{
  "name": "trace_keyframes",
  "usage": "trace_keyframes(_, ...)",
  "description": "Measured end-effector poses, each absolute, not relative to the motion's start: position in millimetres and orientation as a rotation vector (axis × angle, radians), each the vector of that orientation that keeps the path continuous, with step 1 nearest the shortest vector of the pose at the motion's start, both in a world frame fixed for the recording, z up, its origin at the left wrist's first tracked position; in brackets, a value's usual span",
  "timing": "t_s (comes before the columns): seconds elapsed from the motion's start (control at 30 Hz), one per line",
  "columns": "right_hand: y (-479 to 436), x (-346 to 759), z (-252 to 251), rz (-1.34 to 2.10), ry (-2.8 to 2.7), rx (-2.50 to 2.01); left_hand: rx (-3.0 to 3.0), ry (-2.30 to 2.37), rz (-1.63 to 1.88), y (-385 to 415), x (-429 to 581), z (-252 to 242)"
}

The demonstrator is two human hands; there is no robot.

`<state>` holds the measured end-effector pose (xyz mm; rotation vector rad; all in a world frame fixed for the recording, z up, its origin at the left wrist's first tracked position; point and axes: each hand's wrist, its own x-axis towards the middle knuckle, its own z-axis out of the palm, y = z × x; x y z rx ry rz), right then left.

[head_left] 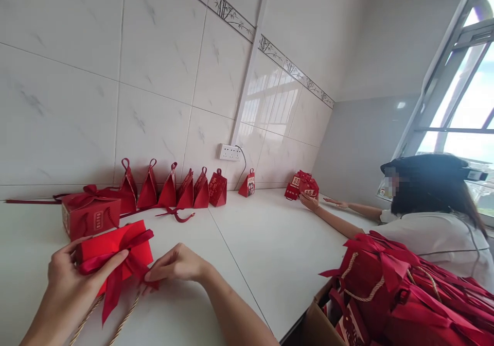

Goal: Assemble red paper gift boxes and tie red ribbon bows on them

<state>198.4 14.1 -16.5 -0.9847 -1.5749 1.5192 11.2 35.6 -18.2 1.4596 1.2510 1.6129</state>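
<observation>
A red gift box (116,247) with a dark red ribbon and a beige rope handle lies on the white counter (270,243) close in front of me. My left hand (71,279) wraps around its left end, thumb across the ribbon. My right hand (175,264) pinches the ribbon at the box's lower right corner. Loose ribbon tails (111,294) hang down over the rope handle (127,315).
A second ribboned red box (90,213) stands behind it. Several red pyramid boxes (185,189) line the tiled wall, near a wall socket (230,152). At right another person reaches for red boxes (302,185). A carton (320,325) of red boxes sits at lower right.
</observation>
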Motion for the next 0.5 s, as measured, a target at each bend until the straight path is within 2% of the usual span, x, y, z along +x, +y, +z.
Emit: trace_keyframes(0.5,14.0,200.5,-9.4,1.501,-1.874,-1.144,1.470,1.331,1.584,33.8,13.8,-21.5)
